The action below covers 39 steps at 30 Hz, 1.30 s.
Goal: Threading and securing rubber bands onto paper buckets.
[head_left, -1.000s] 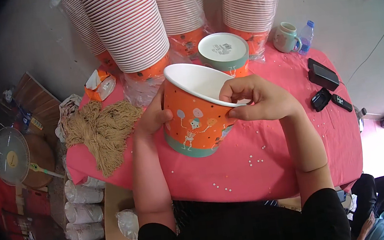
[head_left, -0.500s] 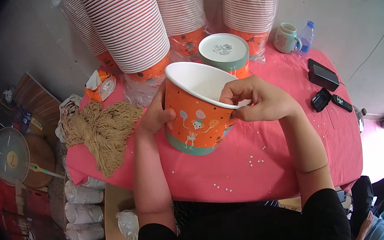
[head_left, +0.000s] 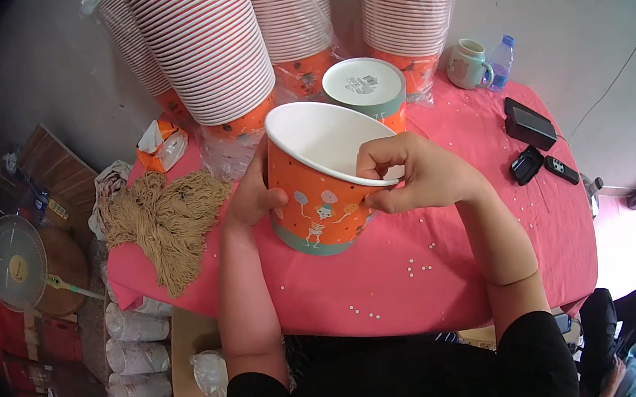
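Observation:
Both my hands hold a large orange paper bucket with a white rim, a grey-green base band and a dancing skeleton print. It is tilted, so part of its white inside faces me. My left hand wraps round its left side, thumb on the front wall. On the right, my right hand pinches the rim, fingers curled inside and thumb outside. Just behind stands an upside-down bucket with its white bottom up. A bundle of tan cords lies to the left.
Tall nested bucket stacks in clear plastic line the back. An orange packet is at left; a mug, water bottle and black box are at right. Small white dots are scattered over the pink tablecloth.
My right hand has shifted a little along the bucket's rim, its thumb now farther left on the outside. The bucket stays in both hands; the whole view has drifted slightly.

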Motion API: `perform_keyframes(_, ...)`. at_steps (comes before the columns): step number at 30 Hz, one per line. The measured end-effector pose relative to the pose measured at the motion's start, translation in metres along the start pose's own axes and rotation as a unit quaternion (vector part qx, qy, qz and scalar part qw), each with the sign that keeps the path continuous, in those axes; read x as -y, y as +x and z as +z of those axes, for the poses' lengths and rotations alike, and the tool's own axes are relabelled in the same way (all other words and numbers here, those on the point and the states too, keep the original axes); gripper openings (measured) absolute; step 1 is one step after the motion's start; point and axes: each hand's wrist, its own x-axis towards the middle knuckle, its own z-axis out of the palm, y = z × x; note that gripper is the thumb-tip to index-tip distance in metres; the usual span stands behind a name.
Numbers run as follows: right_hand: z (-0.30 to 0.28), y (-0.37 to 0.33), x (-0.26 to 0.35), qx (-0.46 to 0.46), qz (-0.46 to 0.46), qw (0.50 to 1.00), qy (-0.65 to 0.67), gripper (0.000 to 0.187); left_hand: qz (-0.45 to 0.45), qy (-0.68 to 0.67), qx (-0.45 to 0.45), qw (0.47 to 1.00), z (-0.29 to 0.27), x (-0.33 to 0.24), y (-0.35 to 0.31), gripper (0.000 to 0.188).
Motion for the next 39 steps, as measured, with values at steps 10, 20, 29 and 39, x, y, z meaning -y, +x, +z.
perform_keyframes(10, -0.005, -0.003, 0.002, 0.044, -0.083, 0.987, -0.130, 0.015, -0.030, 0.017, 0.035, 0.999, -0.007, 0.001, -0.003, 0.146)
perform_keyframes(20, -0.005, -0.012, 0.018, 0.137, -0.112, 0.970, -0.166, 0.017, -0.073, -0.019, 0.041, 0.996, -0.013, 0.003, -0.009, 0.151)
perform_keyframes(29, 0.000, -0.013, 0.021, 0.202, -0.179, 0.941, -0.203, 0.019, 0.087, 0.058, 0.146, 0.984, -0.039, 0.029, -0.004, 0.051)
perform_keyframes(39, 0.003, -0.013, 0.020, 0.015, -0.072, 0.986, -0.149, 0.054, 0.179, 0.164, 0.093, 0.966, 0.029, -0.027, -0.019, 0.149)
